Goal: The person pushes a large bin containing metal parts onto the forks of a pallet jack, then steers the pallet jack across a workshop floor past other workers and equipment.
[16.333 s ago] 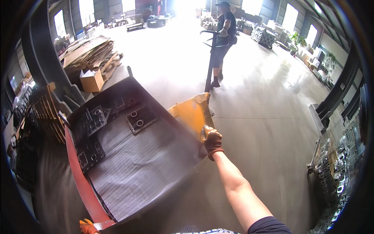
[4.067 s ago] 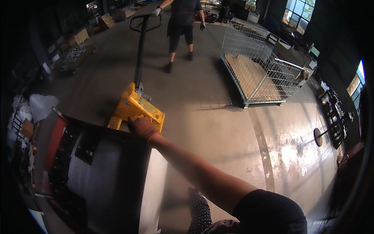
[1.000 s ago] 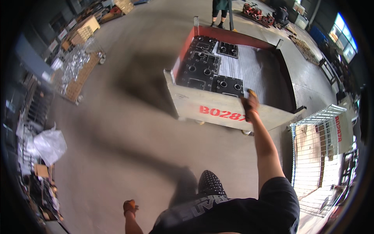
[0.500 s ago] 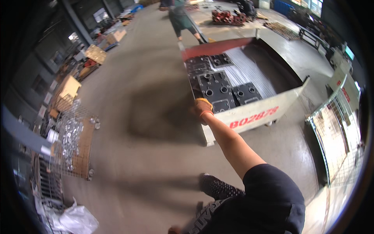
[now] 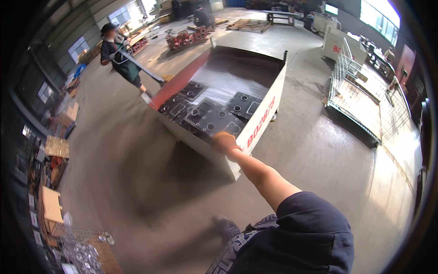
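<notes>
While the right hand (image 5: 225,142) has fingers curled on the near corner, the metal bin (image 5: 196,143) pretty much stretches away ahead

Right: we see a wire cage (image 5: 353,124) on the floor (image 5: 310,157), with a pale bin (image 5: 357,51) behind it. Upper right: we note a bright window (image 5: 381,19). Top: we find red castings (image 5: 188,40), a crouching person (image 5: 203,18) in dark clothing near them and, to their right, a slatted pallet (image 5: 248,26) before a bench (image 5: 284,13). Left: we mark a tan board (image 5: 57,147) above a tan box (image 5: 51,204). Lower left: we observe a mesh basket (image 5: 75,235) with shiny metal parts (image 5: 86,259), partly cut off.
</notes>
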{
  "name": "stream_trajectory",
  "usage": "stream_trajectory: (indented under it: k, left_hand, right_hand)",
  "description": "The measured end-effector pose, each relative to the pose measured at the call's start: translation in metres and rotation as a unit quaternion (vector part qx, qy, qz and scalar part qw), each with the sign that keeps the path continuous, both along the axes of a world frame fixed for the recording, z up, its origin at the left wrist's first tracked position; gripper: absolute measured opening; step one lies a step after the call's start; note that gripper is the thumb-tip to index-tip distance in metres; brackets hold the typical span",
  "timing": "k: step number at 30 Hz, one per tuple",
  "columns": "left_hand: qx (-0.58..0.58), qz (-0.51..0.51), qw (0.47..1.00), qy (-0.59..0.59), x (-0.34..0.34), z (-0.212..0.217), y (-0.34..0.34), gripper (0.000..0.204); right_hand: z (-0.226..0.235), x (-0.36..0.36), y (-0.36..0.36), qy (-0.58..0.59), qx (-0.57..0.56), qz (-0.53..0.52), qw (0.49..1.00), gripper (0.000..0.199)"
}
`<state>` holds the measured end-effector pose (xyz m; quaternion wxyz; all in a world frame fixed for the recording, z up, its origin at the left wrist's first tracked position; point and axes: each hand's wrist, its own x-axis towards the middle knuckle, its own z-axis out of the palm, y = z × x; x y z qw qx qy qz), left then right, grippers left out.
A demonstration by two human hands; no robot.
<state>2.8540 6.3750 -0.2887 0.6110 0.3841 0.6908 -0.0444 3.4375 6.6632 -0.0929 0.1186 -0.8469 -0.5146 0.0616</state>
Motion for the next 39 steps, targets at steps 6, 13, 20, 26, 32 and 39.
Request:
stream_trajectory:
  k: [6,13,20,26,32,39]
  left_hand:
    - [-0.007,-0.02,0.999,-0.033,-0.076,-0.059,0.114,0.049]
    - [0.07,0.077,0.994,-0.029,0.054,0.049,0.304,0.021]
    - [0.11,-0.129,0.982,-0.079,0.098,0.002,0.407,0.024]
    - [0.105,-0.186,0.974,-0.075,0.087,-0.015,0.492,0.032]
    - [0.044,-0.09,0.993,-0.067,0.189,0.008,0.558,0.03]
    - [0.105,-0.208,0.972,-0.035,0.251,0.029,0.673,0.031]
  right_hand:
    - [-0.006,0.014,0.04,0.006,-0.029,-0.053,0.998,0.018]
    - [0.005,0.016,0.067,-0.017,-0.012,-0.057,0.998,0.025]
    - [-0.014,0.017,0.094,-0.165,0.114,-0.061,0.978,0.023]
    - [-0.062,-0.019,0.131,-0.083,0.182,-0.388,0.9,0.051]
    - [-0.089,0.054,0.114,-0.054,0.22,-0.428,0.875,0.046]
    - [-0.084,0.046,0.158,-0.131,0.222,-0.475,0.842,0.037]
